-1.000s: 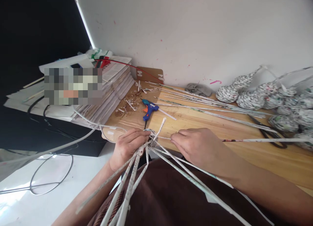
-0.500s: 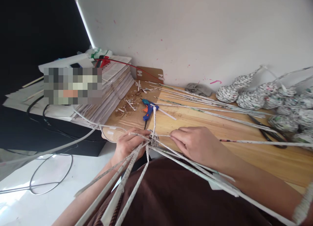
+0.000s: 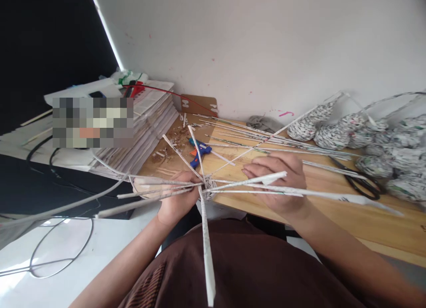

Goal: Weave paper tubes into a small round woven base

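Observation:
My left hand [image 3: 181, 197] is closed around a small woven piece [image 3: 209, 190] of rolled paper strips. Paper spokes [image 3: 207, 246] fan out from it to the left, right, top and down towards my apron. Just right of the piece is my right hand [image 3: 279, 179], fingers loosely bent and apart, gripping nothing that I can see. Several spokes cross in front of its palm and partly hide the thumb. A long thin paper strand [image 3: 233, 159] runs from the piece up to the right, passing above my right fingers.
A blue glue gun [image 3: 199, 152] lies on the table beyond my left hand, near paper scraps. Long paper rods [image 3: 266, 137] and black scissors [image 3: 361, 183] lie to the right, beside woven paper forms [image 3: 336, 130]. A stack of paper [image 3: 146, 126] stands at the left.
The woven piece has turned in my left hand, so its spokes point other ways. My right hand has moved right, off the strand it pinched, which now slants up towards the wall.

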Demonstrator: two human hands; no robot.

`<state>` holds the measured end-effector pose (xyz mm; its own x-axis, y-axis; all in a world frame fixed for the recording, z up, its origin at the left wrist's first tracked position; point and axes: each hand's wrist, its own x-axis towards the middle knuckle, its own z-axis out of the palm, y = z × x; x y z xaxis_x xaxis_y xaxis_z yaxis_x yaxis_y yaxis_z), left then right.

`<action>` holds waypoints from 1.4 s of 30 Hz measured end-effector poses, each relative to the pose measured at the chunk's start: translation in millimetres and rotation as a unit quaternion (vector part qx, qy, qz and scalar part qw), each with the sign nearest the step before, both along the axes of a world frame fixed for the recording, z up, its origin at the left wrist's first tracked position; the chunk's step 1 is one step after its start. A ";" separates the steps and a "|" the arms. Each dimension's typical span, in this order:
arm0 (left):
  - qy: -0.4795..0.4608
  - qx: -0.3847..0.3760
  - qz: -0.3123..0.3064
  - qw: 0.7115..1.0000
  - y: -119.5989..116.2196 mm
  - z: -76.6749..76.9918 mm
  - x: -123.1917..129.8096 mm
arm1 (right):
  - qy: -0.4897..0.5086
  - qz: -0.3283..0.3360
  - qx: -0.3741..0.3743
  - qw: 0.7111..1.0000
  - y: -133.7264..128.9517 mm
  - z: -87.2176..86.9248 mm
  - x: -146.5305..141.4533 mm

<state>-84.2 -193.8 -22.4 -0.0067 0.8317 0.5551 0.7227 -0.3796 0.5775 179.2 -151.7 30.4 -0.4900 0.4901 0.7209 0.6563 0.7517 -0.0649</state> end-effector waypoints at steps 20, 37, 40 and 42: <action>-0.007 -0.046 -0.030 0.998 11.3 0.5 29.4 | 0.382 0.123 -0.597 0.694 16.7 -59.4 -57.2; 0.002 -0.080 -0.039 0.996 10.5 4.6 31.2 | 0.328 0.062 -0.544 0.769 6.4 -66.0 -55.6; 0.023 -0.081 -0.042 0.996 10.1 5.2 30.8 | 0.347 0.084 -0.558 0.749 8.0 -66.9 -54.7; 0.035 -0.076 -0.047 0.995 9.8 5.2 30.9 | 0.350 0.102 -0.556 0.747 8.8 -67.1 -53.5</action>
<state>-53.3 -184.1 -17.2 0.1092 0.9011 0.4196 0.7284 -0.3598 0.5831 125.7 -142.9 -36.6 -0.3296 0.9433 0.0385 0.0474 0.0573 -0.9972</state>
